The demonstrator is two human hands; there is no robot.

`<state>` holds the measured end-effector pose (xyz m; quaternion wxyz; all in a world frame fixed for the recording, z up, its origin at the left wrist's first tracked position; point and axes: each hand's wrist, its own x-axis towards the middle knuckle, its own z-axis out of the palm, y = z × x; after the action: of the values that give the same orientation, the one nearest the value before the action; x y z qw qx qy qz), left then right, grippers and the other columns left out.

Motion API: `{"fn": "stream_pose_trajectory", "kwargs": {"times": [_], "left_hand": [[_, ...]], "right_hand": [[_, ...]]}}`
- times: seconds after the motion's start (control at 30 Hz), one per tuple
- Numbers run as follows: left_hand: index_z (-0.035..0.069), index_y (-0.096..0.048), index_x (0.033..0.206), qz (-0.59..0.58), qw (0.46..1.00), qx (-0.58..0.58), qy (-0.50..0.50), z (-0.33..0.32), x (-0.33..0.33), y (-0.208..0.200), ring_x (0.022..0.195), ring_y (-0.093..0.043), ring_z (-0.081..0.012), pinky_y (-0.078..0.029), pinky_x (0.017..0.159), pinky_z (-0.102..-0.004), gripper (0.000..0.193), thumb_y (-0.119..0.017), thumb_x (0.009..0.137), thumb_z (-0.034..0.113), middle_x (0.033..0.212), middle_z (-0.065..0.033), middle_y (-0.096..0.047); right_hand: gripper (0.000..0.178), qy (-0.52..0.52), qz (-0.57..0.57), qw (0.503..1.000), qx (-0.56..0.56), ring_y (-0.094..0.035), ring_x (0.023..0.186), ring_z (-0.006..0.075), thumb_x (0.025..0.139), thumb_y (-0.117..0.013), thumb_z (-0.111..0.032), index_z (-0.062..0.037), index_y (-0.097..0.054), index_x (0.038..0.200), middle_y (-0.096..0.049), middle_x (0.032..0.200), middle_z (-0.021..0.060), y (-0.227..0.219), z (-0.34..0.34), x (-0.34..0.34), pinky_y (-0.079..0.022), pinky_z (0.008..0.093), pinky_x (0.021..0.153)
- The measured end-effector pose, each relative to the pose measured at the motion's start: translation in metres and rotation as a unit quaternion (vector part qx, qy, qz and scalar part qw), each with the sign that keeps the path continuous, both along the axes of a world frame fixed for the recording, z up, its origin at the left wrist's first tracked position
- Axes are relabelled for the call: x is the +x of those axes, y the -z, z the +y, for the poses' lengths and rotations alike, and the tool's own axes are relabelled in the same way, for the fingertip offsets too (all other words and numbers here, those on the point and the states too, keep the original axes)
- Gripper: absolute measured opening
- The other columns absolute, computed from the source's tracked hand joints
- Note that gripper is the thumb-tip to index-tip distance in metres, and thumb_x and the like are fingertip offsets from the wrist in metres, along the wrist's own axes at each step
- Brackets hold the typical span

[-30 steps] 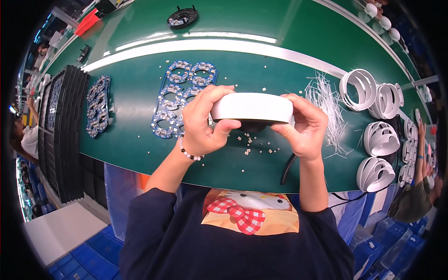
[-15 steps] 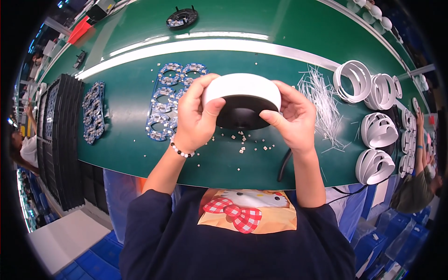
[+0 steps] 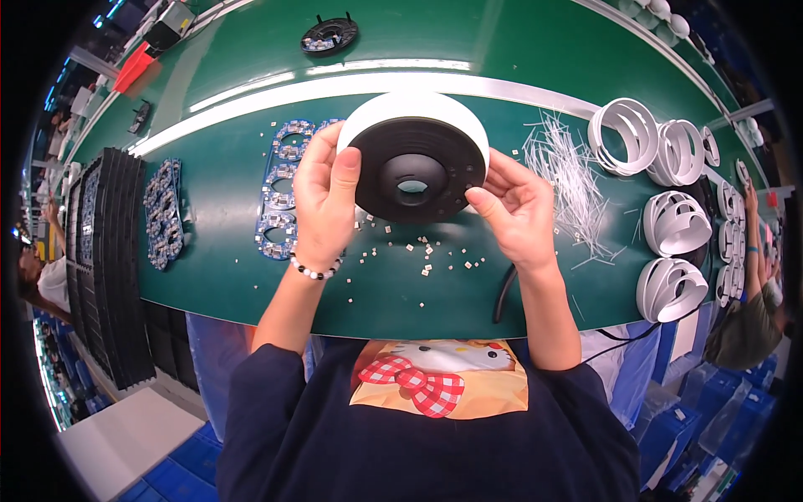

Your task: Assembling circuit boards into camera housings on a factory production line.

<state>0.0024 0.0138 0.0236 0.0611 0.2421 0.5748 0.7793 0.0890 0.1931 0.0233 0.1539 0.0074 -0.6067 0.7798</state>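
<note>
Between both hands, above the bench, I hold a round housing (image 3: 385, 151) with a white outer ring and a black face. Its black face tilts toward me and shows a raised centre with a hole. My left hand (image 3: 329, 180) grips its left rim, thumb laid on the black face. On the right rim sits my right hand (image 3: 514, 205), the thumb at the lower edge and the fingers behind. Small pale square chips (image 3: 427, 249) lie scattered on the green bench below. Behind my left hand are blue circuit boards (image 3: 280, 192), partly hidden.
White plastic strips (image 3: 571, 192) lie heaped to the right, beside stacked white rings (image 3: 623, 136). A black disc with parts (image 3: 329, 36) sits at the far side. More circuit boards (image 3: 164, 213) and black trays (image 3: 113, 268) stand at left. A black cable (image 3: 503, 294) lies near the front edge.
The housing has been raised and tipped so that its black face now turns toward me, showing the centre hole. Both hands have moved slightly left with it, still gripping.
</note>
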Motion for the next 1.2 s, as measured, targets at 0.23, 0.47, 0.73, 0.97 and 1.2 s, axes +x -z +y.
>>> {"fn": "stream_pose_trajectory", "kwargs": {"times": [0.23, 0.47, 0.73, 0.97, 1.2], "left_hand": [[-0.002, -0.043, 0.116, 0.026, 0.967, -0.180, 0.179, -0.006, -0.022, -0.035, 0.089, -0.059, -0.0114, -0.047, 0.078, -0.0248, 0.047, -0.067, 0.077, 0.008, 0.100, -0.0079, -0.061], [-0.002, -0.042, 0.115, 0.051, 0.976, -0.106, 0.184, 0.015, -0.020, -0.039, 0.095, -0.056, -0.0131, -0.046, 0.082, -0.0257, 0.046, -0.067, 0.077, 0.006, 0.104, -0.0085, -0.057], [0.004, -0.047, 0.084, 0.488, 0.850, -0.156, 0.123, 0.016, -0.022, -0.032, 0.101, -0.058, -0.0351, -0.049, 0.083, -0.0391, 0.033, -0.065, 0.059, -0.009, 0.096, -0.0142, -0.062], [0.002, -0.046, 0.071, 0.641, 0.745, -0.173, 0.061, 0.023, -0.040, -0.017, 0.101, -0.056, -0.0365, -0.052, 0.079, -0.0409, 0.018, -0.062, 0.063, 0.003, 0.099, -0.0164, -0.060], [0.002, -0.048, 0.079, 0.633, 0.728, -0.261, 0.038, 0.091, -0.114, 0.010, 0.104, -0.054, -0.0328, -0.049, 0.081, -0.0377, 0.021, -0.056, 0.062, -0.008, 0.097, -0.0144, -0.059]], "right_hand": [[0.044, -0.009, 0.002, 1.000, 0.022, -0.057, 0.098, 0.0174, 0.078, -0.059, 0.006, 0.0083, -0.045, 0.120, -0.058, 0.107, 0.0146, 0.002, 0.020, 0.005, -0.046, 0.0292, 0.088], [0.061, 0.017, 0.057, 0.998, 0.023, -0.057, 0.098, 0.0188, 0.066, -0.070, 0.008, 0.0055, -0.044, 0.121, -0.057, 0.108, 0.0133, 0.003, 0.025, 0.006, -0.046, 0.0330, 0.090], [0.061, 0.105, 0.153, 0.947, 0.261, -0.058, 0.101, 0.0215, 0.063, -0.073, -0.001, 0.0029, -0.049, 0.120, -0.056, 0.117, 0.0170, 0.002, 0.037, 0.003, -0.044, 0.0322, 0.090], [0.061, 0.048, 0.029, 0.998, 0.006, -0.048, 0.113, 0.0232, 0.074, -0.045, 0.014, 0.0010, -0.029, 0.132, -0.035, 0.135, 0.0189, 0.007, 0.046, 0.004, -0.041, 0.0316, 0.094], [0.032, 0.314, 0.033, 0.855, 0.412, -0.058, 0.101, 0.0256, 0.073, -0.056, 0.005, -0.0004, -0.057, 0.105, -0.058, 0.113, 0.0131, 0.019, 0.102, 0.017, -0.045, 0.0316, 0.086]]}}
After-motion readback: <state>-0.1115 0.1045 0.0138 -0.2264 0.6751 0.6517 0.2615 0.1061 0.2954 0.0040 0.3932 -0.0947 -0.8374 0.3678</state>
